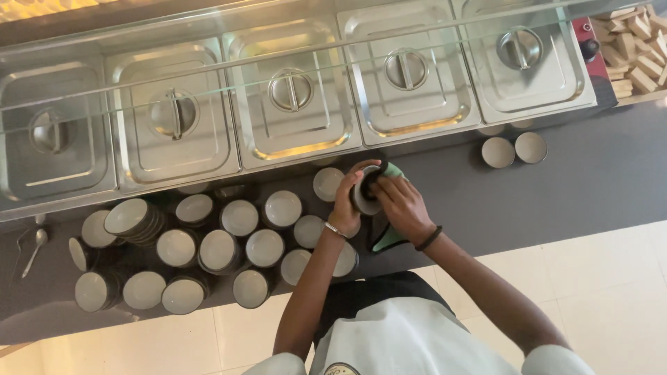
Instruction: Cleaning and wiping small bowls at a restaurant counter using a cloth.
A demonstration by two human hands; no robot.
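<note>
Dark worktop (556,187) below steel lids (292,97): left hand (345,205) holds a small bowl (364,198) above the stacked bowls (208,250); right hand (401,205) presses a green cloth (386,239) to it, grip closed.

Bowls (240,217) are dark on the outside with pale cream insides, all plain, no pattern. The cloth (389,236) is mint green. Desk (590,180) is dark charcoal grey, the pan lids (292,94) shiny steel silver, floor tiles (611,278) cream, wooden blocks (636,48) light tan.
</note>
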